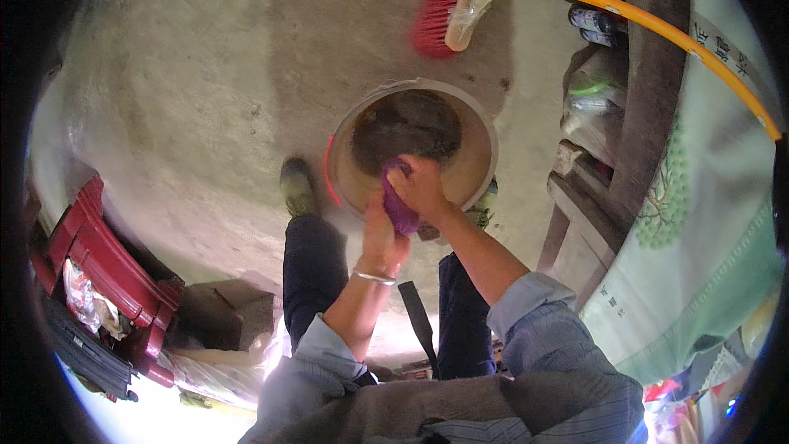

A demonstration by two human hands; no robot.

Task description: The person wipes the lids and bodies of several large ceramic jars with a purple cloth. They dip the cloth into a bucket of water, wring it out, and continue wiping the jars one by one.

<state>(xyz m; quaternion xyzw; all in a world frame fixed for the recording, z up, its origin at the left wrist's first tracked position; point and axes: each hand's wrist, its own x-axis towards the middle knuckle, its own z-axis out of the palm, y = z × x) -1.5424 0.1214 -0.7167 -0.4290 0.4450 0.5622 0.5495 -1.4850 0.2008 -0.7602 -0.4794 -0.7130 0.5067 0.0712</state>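
A purple cloth (402, 214) is bunched up between my two hands. My right hand (420, 182) grips its upper part from above. Against its lower left side lies my left hand (381, 231), fingers partly hidden by the cloth. Both hands are over the near rim of a pale round bucket (484, 163) standing on the floor. Dark, murky water (413, 123) shows inside it; what lies under the surface cannot be made out.
A red-bristled broom (441, 6) with a long orange handle (622, 9) leans across the upper right. Along the right stands a table with a pale green cloth (684, 277). A red plastic stool (114, 259) is at the left. My shoe (298, 188) rests beside the bucket on the concrete floor (197, 74).
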